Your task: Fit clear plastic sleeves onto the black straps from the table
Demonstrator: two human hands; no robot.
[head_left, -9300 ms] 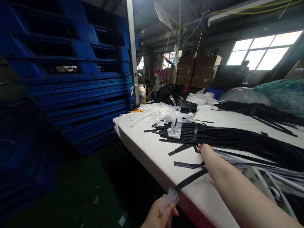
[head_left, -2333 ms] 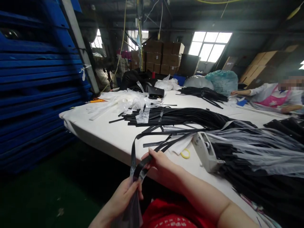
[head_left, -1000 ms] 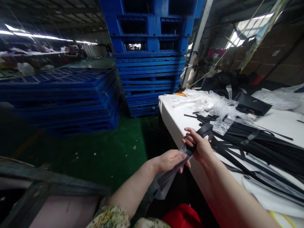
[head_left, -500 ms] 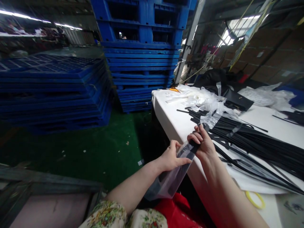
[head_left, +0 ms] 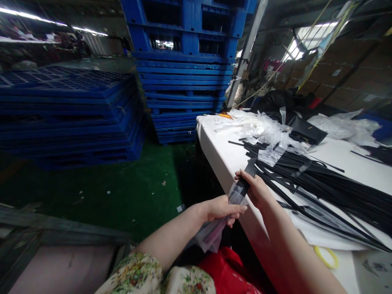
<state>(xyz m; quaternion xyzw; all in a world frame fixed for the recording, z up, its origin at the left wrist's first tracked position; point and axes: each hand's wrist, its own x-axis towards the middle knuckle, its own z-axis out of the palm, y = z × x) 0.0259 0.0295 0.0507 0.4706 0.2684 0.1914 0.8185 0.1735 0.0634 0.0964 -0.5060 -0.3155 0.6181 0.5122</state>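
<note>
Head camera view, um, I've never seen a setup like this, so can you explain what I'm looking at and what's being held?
There's no machine here: these are a person's own bare hands, seen by one camera worn on the head, looking forward and down. The left hand grips a clear plastic sleeve. The right hand holds a black strip, which appears to run into that sleeve. On the white table lie a bundle of black strips, a heap of pale plastic and a yellow ring. Blue pallets stand stacked beyond.
</note>
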